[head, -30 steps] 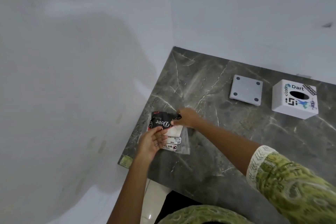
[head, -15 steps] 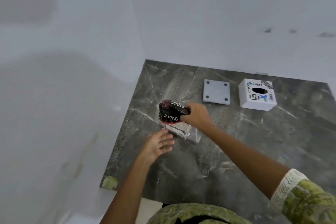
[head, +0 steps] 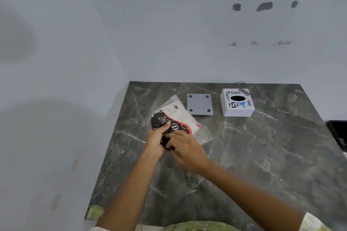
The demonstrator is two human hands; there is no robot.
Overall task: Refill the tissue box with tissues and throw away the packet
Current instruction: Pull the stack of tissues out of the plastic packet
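A dark grey marbled table (head: 262, 155) fills the lower right of the view, set into a corner of pale walls (head: 169, 33); the wall behind it carries a few dark smudges high on the right. On the far part of the table stands the white tissue box (head: 238, 102), upright, its oval opening facing up and stickers spread across its top. Just beside it to the left, apart from it, lies a flat grey square panel (head: 199, 104) with four dark round spots at its corners. Near the panel's left edge, towards the person, is the tissue packet (head: 178, 116): a clear wrapper with black and red print at its near end and white tissues showing through the far end, which rests on the table. The left hand (head: 156, 140) is clenched around the printed near end of the packet, fingers curled over its top. The right hand (head: 185, 148) grasps the same end from the right side, its fingertips pinching the wrapper just beside the left hand. Both forearms reach in from the bottom edge, a green patterned sleeve (head: 311, 224) showing at the lower right
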